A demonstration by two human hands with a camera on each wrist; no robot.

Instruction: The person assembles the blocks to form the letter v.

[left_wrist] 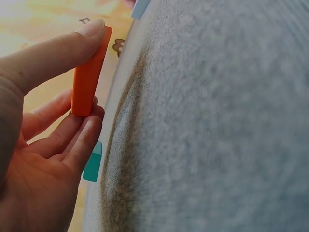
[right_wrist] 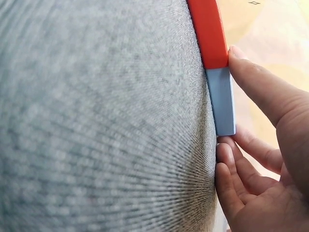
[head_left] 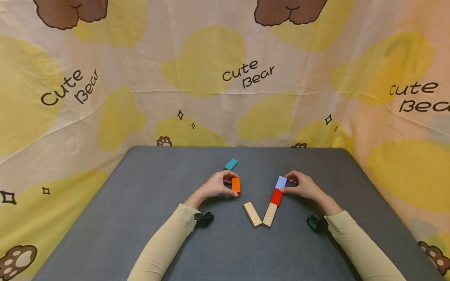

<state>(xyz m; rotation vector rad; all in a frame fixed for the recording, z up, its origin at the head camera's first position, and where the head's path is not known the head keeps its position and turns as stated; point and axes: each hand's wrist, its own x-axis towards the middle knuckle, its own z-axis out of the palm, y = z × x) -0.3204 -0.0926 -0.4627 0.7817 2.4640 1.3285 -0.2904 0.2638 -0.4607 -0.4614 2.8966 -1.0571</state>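
Observation:
My left hand (head_left: pixel 218 184) pinches an orange block (head_left: pixel 236 185) between thumb and fingertips. In the left wrist view the thumb presses one end of that orange block (left_wrist: pixel 91 72) and the fingers its other end. A light blue block (head_left: pixel 281 182) lies at the far end of a slanting row, touching a red block (head_left: pixel 276 197), with a plain wooden block (head_left: pixel 270 214) at the near end. My right hand (head_left: pixel 300 184) holds the light blue block, its fingers at the far end. The right wrist view shows the thumb beside the joint with the red block (right_wrist: pixel 210 36).
Another plain wooden block (head_left: pixel 252 214) slants left from the row's near end, making a V. Beyond my left hand lies a teal block (head_left: pixel 231 164). The grey table (head_left: pixel 116 218) meets a printed cloth (head_left: pixel 211 109) at its back and sides.

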